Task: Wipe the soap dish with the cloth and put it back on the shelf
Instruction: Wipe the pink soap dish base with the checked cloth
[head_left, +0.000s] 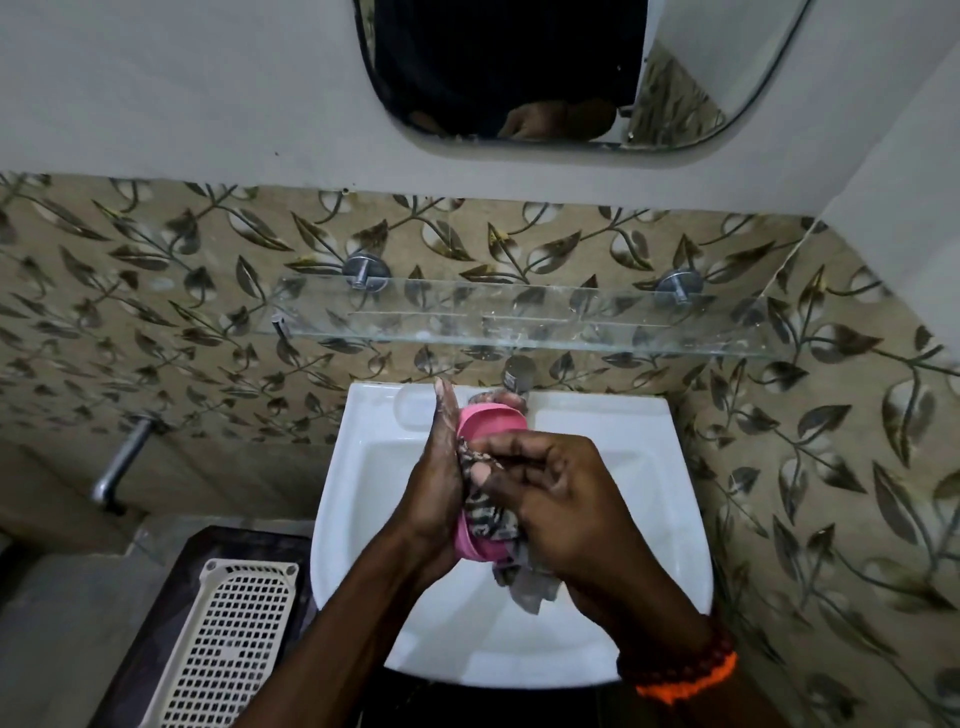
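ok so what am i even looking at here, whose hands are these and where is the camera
The camera sits on a person's head, looking down at their own two bare hands above a white sink. The left hand holds a pink soap dish on edge. The right hand has its grip on a patterned cloth pressed against the dish. Behind, a glass shelf hangs on the leaf-patterned tiled wall, with a mirror above. A cream plastic basket lies lower left.
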